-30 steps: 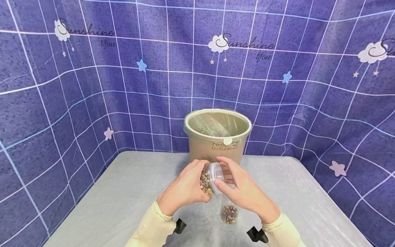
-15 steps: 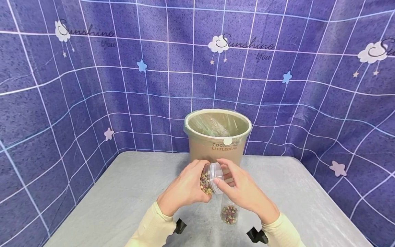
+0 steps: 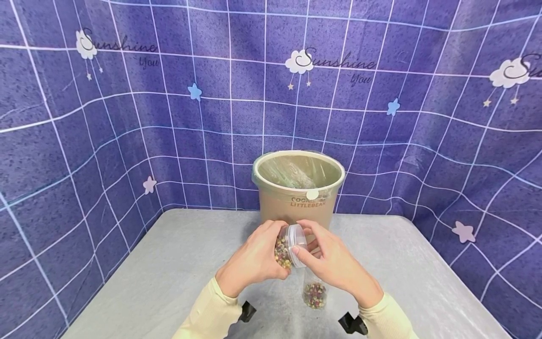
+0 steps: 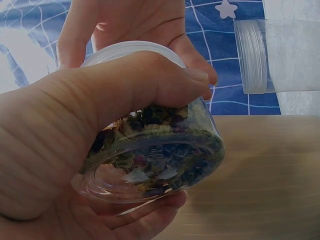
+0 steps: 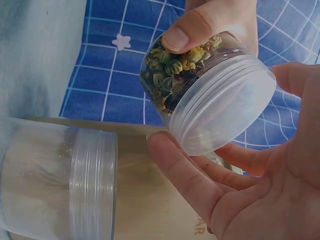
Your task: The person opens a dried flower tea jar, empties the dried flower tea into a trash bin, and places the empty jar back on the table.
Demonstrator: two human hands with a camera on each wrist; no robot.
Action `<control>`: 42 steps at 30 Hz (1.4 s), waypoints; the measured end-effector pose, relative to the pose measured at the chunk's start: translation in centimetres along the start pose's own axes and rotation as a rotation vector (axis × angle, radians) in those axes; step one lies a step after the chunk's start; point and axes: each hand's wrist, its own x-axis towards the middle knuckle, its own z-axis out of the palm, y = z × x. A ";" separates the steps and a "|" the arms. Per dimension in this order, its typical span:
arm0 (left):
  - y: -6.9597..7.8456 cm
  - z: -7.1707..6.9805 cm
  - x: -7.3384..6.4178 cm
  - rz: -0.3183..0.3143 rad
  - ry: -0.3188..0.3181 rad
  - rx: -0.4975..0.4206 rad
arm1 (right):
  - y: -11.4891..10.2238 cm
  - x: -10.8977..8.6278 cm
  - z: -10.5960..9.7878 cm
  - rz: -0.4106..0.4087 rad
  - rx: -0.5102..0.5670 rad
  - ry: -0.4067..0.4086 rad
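My left hand (image 3: 251, 260) grips a clear plastic jar (image 3: 281, 253) of dried flower buds, tipped on its side with its lid end facing right. In the left wrist view, the thumb lies across the jar wall (image 4: 202, 117). My right hand (image 3: 336, 259) holds the rim of the clear screw lid (image 5: 225, 107) between thumb and fingers; the lid sits on the jar mouth. Below the right hand, a second clear jar (image 3: 314, 294) stands upright on the table, with dried buds in its lower part. Its top is partly hidden in the head view.
A beige bin (image 3: 275, 205) with a clear plastic liner stands right behind the hands. The grey table (image 3: 178, 263) reaches out to both sides. Blue-purple grid-patterned cloth (image 3: 237, 117) hangs around the back and sides.
Both hands and the held jar stay almost in place, with only a slight shift of the right hand's fingers at the lid. The head view has tilted up very slightly.
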 end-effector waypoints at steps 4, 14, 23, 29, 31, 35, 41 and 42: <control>0.0 0.0 0.0 0.002 0.002 -0.001 | 0.0 0.0 0.0 0.001 0.009 -0.004; -0.1 0.0 0.0 -0.002 0.000 0.001 | -0.1 0.2 -0.1 -0.006 0.013 -0.006; -0.2 -0.1 0.1 -0.007 -0.008 0.000 | 0.0 0.2 -0.1 -0.017 0.008 -0.008; -0.3 -0.1 0.1 -0.006 -0.009 -0.004 | -0.1 0.3 -0.2 -0.038 0.011 -0.013; -0.3 -0.1 0.1 -0.003 -0.007 -0.005 | -0.1 0.2 -0.2 -0.049 0.019 -0.014; -0.3 -0.1 0.1 -0.002 -0.011 -0.008 | 0.1 0.2 -0.2 -0.075 0.032 -0.009; -0.2 0.0 0.1 -0.012 -0.023 -0.011 | 0.3 0.0 -0.2 -0.105 0.020 -0.005; -0.2 0.0 0.1 -0.012 -0.024 -0.011 | 0.3 0.0 -0.2 -0.107 0.012 -0.004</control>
